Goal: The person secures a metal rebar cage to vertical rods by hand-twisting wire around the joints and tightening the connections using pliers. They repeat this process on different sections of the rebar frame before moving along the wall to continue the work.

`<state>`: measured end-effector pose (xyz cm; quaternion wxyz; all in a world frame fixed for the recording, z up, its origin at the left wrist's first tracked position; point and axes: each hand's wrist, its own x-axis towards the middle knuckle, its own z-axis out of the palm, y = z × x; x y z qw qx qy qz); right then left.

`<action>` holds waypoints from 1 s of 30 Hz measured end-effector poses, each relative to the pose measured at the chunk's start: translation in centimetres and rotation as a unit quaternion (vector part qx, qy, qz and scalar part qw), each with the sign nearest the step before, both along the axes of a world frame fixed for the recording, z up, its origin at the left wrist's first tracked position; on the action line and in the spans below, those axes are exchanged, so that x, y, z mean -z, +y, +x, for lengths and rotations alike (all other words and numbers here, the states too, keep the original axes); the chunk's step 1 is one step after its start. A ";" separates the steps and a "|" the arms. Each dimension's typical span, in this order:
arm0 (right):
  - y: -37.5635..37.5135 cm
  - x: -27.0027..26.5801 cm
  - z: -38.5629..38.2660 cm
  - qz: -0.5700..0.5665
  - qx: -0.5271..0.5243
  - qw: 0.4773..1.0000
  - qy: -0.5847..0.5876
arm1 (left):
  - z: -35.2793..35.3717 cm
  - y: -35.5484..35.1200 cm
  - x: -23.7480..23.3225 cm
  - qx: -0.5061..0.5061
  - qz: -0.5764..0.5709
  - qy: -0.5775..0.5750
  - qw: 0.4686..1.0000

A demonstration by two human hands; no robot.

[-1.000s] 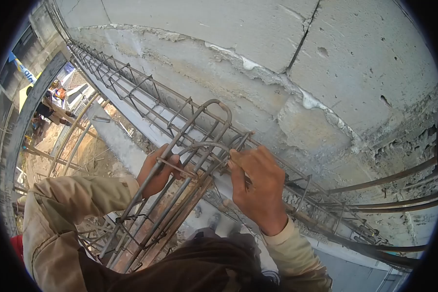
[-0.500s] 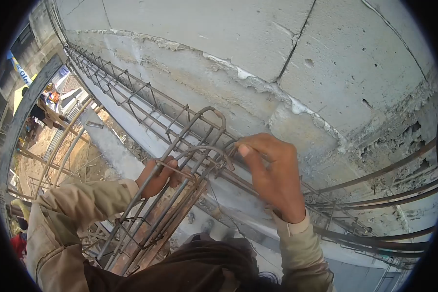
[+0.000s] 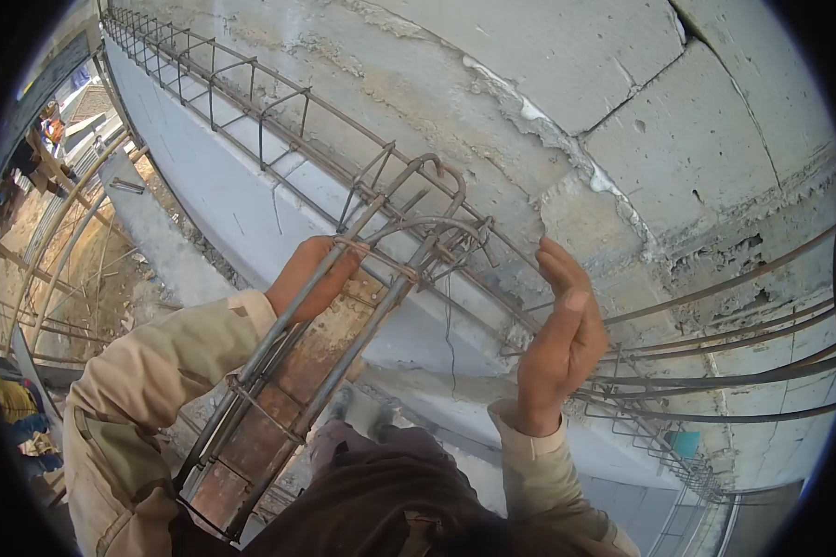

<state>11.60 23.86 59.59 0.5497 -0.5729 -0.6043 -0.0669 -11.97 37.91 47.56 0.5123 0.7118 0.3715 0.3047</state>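
Observation:
My left hand (image 3: pixel 311 278) is closed around a bar near the upper end of a rebar cage (image 3: pixel 293 432) that runs down toward me. Two hooked bar ends (image 3: pixel 459 186) curve over where this cage meets a longer rebar cage (image 3: pixel 283 144) along the wall. Right of that joint, my right hand (image 3: pixel 562 339) is held off the bars, fingers stretched out and thumb beside them, with nothing visible in it. A thin wire (image 3: pixel 449 325) dangles below the joint. Part of the left fingers is hidden behind the bars.
A concrete block wall (image 3: pixel 659 158) rises ahead. Several long rods (image 3: pixel 752 381) sweep across the right side. A rusty brown board (image 3: pixel 320 357) lies beneath the near cage. At far left, well below, are bent poles (image 3: pixel 56 251) and people at ground level.
My right hand has left the bar joint, moving right and down, and its pinch has loosened. My left hand now grips closer to the joint. The view has shifted.

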 end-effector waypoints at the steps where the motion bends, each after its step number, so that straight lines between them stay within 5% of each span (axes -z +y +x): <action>1: 1.3 -1.6 -0.6 0.010 -0.021 0.999 0.040 | 0.0 0.0 0.1 0.004 -0.011 0.015 1.000; 3: 5.2 -5.7 -1.1 0.018 -0.078 0.996 -0.024 | 0.0 0.0 0.1 0.011 -0.028 0.027 0.999; 6: 11.4 -8.2 -3.5 -0.145 -0.140 0.975 -0.094 | 0.1 -0.3 0.0 -0.010 0.032 -0.019 0.999; 8: 13.6 -6.6 -4.4 -0.249 -0.140 0.949 -0.135 | -0.2 -0.4 -1.0 0.001 0.018 -0.007 1.000; 10: 14.7 -2.6 -3.8 -0.356 -0.127 0.834 -0.401 | 0.1 -0.3 -0.2 0.008 0.000 -0.033 0.999; 13: 13.8 -0.3 -1.8 -0.267 -0.151 0.813 -0.495 | -0.1 -0.4 -0.4 0.009 -0.020 -0.033 0.999; 14: 13.2 -0.2 -1.0 -0.320 -0.160 0.777 -0.517 | -0.1 -0.1 0.0 0.011 -0.017 -0.044 0.999; 18: 16.1 -3.0 -0.3 -0.324 -0.228 0.775 -0.492 | 0.0 0.0 0.3 0.003 -0.015 -0.062 0.998; 20: 18.2 -6.7 -1.0 -0.456 -0.237 0.778 -0.361 | -0.1 0.2 0.2 0.000 -0.017 -0.025 1.000; 21: 18.2 -7.9 -1.4 -0.455 -0.230 0.780 -0.363 | -0.2 0.3 0.4 0.006 -0.012 -0.029 0.999; 24: 15.2 -9.6 -1.9 -0.129 -0.106 0.899 -0.405 | -0.2 0.4 0.6 0.028 -0.031 -0.023 0.999; 30: 4.1 -6.9 -2.7 -0.113 -0.065 0.845 -0.519 | 0.0 0.0 0.4 0.016 -0.031 -0.050 0.998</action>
